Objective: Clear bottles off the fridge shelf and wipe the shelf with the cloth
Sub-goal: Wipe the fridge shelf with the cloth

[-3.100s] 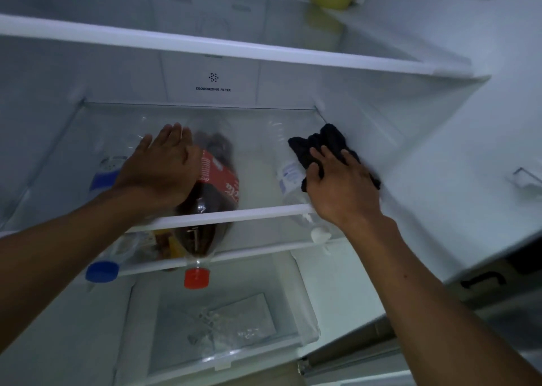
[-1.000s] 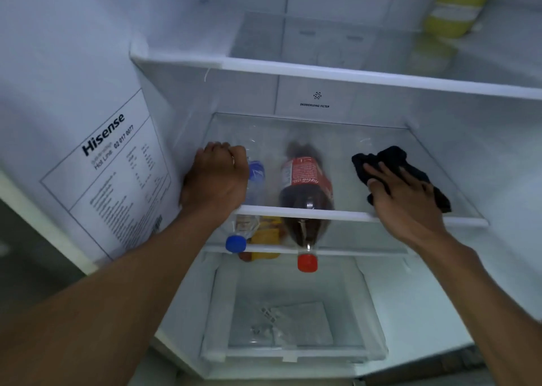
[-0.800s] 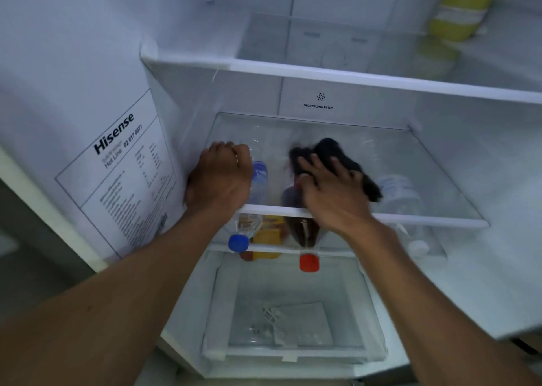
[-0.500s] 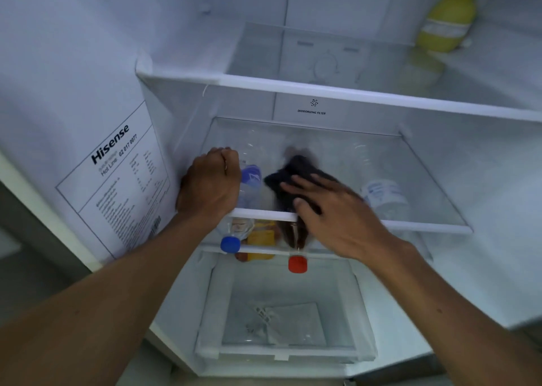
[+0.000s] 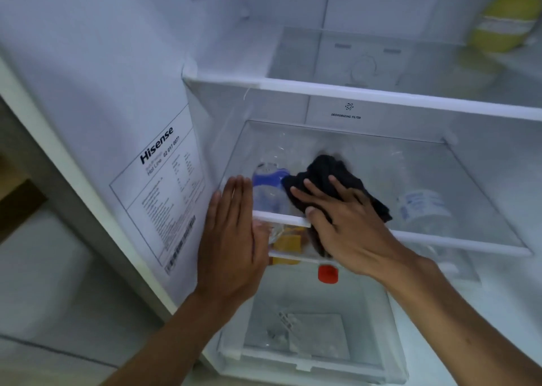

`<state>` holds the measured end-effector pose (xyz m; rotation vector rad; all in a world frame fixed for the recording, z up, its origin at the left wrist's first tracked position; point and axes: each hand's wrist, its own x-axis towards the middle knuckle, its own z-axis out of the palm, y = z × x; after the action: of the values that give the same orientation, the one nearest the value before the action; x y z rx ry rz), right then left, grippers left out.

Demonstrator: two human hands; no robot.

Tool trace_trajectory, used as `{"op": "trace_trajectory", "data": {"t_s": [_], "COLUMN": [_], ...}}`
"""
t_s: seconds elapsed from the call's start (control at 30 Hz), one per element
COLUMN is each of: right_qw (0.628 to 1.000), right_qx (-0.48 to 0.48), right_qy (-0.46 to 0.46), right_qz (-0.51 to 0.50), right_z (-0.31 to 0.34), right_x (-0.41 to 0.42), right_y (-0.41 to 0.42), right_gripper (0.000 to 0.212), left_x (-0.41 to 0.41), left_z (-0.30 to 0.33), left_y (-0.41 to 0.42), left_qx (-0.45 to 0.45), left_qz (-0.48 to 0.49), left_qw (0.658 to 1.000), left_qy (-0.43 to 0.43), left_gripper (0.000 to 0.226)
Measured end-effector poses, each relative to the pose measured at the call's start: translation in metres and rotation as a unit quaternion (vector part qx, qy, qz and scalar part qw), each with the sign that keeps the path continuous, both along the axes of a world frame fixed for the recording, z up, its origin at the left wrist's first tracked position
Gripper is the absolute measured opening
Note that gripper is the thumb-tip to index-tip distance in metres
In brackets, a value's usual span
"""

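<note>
Two hands work the fridge shelf (image 5: 475, 186): right hand (image 5: 344, 227) presses a black cloth (image 5: 331, 177) flat-fingered mid-wipe; left hand (image 5: 231, 239) open, empty, at the rim; uncovered right side likely next.

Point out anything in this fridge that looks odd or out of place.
Nothing spilled or broken. The bottles lie on their sides under the glass shelf, red cap poking past the front edge.

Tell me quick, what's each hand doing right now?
Left hand: open, fingers straight, holding nothing.
Right hand: open, fingers spread, pressing the black cloth.
</note>
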<state>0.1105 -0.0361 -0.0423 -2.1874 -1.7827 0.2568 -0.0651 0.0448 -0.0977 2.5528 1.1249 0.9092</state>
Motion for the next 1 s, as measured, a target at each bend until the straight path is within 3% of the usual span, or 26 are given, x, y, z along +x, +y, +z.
{"op": "trace_trajectory", "data": {"t_s": [0.1,0.3,0.57,0.77,1.0], "right_qw": [0.995,0.986,0.989,0.992,0.993], "right_qx": [-0.004,-0.073,-0.088,-0.098,-0.086], "right_qy": [0.002,0.022,-0.028,-0.047,-0.067], "right_qz": [0.096,0.146,0.113,0.058,0.042], "right_z": [-0.002,0.000,-0.009,-0.006,-0.009], "right_x": [-0.035,-0.022,0.016,0.033,0.065], "right_y": [0.039,0.108,0.178,0.221,0.200], "right_gripper": [0.047,0.048,0.050,0.051,0.055], "left_x": [0.001,0.003,0.004,0.006,0.004], "left_z": [-0.002,-0.005,-0.004,-0.008,-0.008], "left_y": [0.000,0.001,0.002,0.007,0.012], "left_qx": [0.012,0.018,0.024,0.047,0.061], "left_qz": [-0.006,0.025,0.043,0.033,0.029], "left_qw": [1.000,0.999,0.998,0.998,0.997], "left_qy": [-0.021,-0.019,0.041,0.033,0.048], "left_gripper": [0.059,0.059,0.061,0.060,0.058]}}
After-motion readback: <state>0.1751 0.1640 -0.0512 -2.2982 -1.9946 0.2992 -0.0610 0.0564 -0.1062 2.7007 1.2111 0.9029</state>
